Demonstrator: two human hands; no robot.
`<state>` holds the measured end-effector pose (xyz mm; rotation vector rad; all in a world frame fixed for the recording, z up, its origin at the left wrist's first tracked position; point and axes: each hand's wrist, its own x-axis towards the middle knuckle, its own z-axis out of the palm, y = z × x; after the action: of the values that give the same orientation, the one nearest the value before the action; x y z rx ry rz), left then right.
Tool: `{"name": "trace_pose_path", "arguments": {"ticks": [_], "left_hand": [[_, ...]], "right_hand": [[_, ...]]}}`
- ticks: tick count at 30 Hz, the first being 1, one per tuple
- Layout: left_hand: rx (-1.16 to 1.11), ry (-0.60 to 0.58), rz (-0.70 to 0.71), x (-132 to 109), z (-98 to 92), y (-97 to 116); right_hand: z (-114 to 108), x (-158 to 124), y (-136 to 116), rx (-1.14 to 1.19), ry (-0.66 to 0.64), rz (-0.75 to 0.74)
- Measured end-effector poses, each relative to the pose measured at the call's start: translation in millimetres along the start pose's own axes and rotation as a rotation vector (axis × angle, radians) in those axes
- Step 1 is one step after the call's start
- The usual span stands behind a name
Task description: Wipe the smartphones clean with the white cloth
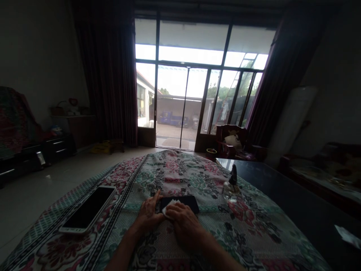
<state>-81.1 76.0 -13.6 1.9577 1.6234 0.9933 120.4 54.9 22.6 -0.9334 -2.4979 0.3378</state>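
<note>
A dark smartphone lies flat on the patterned tablecloth in front of me, its long side running left to right. My left hand is at the phone's left end, thumb on the near side and fingers on the far side, holding it. Bunched under the fingers of my right hand is a small white cloth with a zigzag edge, pressed on the phone's screen. The right fingers cover part of both cloth and screen. Left of my hands rests a larger white-framed phone, screen up and dark.
A clear spray bottle with a black nozzle stands on the floral tablecloth to the right. Beyond it is a dark glossy table with a crumpled white piece. A wooden chair and glass doors are farther off.
</note>
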Motion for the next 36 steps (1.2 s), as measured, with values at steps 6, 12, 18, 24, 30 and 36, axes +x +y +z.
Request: {"name": "trace_pose_path", "arguments": {"ticks": [6, 12, 18, 24, 30, 36], "left_hand": [[0.010, -0.041, -0.036, 1, -3.4, 8], [-0.015, -0.032, -0.026, 1, -5.6, 9], [-0.106, -0.014, 0.029, -1, -6.1, -5], [-0.118, -0.049, -0.010, -3, -12.2, 4], [-0.122, -0.071, -0.068, -4, -17.4, 16], [-0.120, -0.063, -0.047, -1, -11.6, 7]], "right_hand": [[1, 33, 7, -0.056, -0.028, 0.088], [8, 49, 9, -0.075, -0.004, 0.156], [9, 35, 5, -0.028, 0.015, 0.106], [2, 7, -2, 0.020, 0.006, 0.015], [-1, 9, -2, -0.010, -0.016, 0.037], [9, 38, -1, -0.098, 0.007, 0.157]]}}
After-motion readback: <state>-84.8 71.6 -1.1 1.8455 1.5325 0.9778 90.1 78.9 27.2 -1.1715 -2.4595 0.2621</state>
